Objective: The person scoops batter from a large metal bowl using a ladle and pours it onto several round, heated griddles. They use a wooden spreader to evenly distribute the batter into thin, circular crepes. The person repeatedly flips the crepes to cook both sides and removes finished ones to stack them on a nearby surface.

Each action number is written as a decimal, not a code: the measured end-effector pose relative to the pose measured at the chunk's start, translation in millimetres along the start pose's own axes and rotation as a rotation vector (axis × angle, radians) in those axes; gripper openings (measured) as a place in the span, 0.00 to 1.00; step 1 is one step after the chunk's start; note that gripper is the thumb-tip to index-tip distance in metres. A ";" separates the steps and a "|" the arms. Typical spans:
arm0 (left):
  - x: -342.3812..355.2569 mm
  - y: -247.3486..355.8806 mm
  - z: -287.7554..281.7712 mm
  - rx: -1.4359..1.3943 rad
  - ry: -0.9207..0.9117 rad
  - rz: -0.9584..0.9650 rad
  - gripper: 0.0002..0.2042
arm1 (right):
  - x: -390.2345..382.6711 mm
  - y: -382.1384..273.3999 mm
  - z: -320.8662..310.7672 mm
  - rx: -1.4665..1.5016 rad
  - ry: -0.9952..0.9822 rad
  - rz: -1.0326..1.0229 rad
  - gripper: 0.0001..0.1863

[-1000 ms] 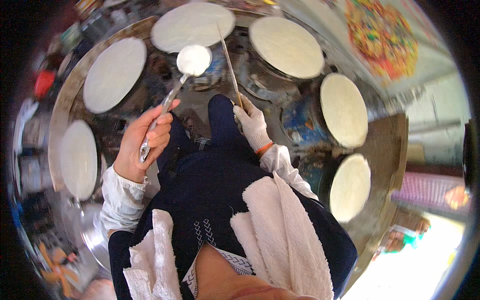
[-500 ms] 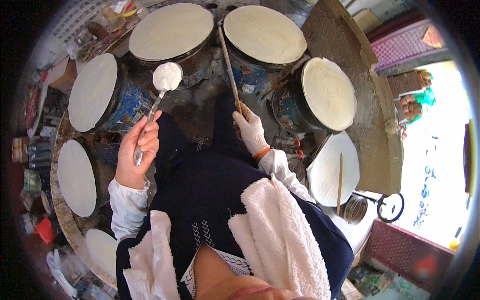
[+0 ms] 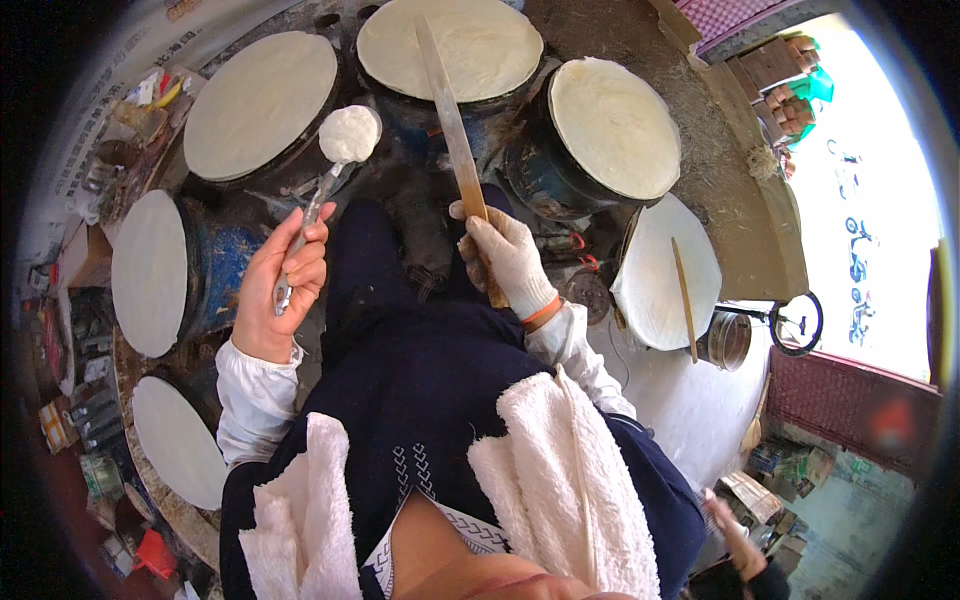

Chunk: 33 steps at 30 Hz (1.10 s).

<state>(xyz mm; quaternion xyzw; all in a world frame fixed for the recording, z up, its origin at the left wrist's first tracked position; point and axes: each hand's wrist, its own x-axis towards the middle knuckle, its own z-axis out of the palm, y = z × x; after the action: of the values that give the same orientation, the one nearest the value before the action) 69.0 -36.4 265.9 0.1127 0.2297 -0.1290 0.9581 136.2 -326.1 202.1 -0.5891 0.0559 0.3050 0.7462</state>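
Observation:
My bare left hand (image 3: 278, 285) is closed round the handle of a metal ladle (image 3: 322, 192), its bowl heaped with thick white batter (image 3: 350, 133). On my right hand (image 3: 505, 262) is a white glove with an orange band at the wrist. It grips the wooden handle of a long flat spatula (image 3: 453, 125), whose blade points away and overlaps the far round griddle. A pale thin flatbread (image 3: 485, 50) covers that griddle. More flatbreads lie on the griddles at far left (image 3: 262, 105), at right (image 3: 615, 128) and at left (image 3: 150, 272).
The griddles stand in a ring on blue drums (image 3: 228, 275). At near left lies another pale round (image 3: 180, 442). A thin stick (image 3: 684, 298) rests across the right-hand round (image 3: 668, 265), beside a jar (image 3: 728, 340). Another person's arm (image 3: 735, 535) shows at lower right.
The view has swung right, so the griddles sit further left in it. The spatula has turned to show its broad blade, and its handle is nearer me. Another person's arm has appeared.

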 end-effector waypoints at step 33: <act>85.4 12.1 58.7 0.112 0.117 0.115 0.22 | 318.6 -100.0 -181.5 -1.236 0.964 -0.015 0.39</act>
<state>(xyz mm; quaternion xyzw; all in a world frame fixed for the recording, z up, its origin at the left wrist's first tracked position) 170.3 -57.9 278.7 0.1865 0.2710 -0.0798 0.9410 495.6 -379.8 91.1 -0.9654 0.1898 -0.0134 0.1784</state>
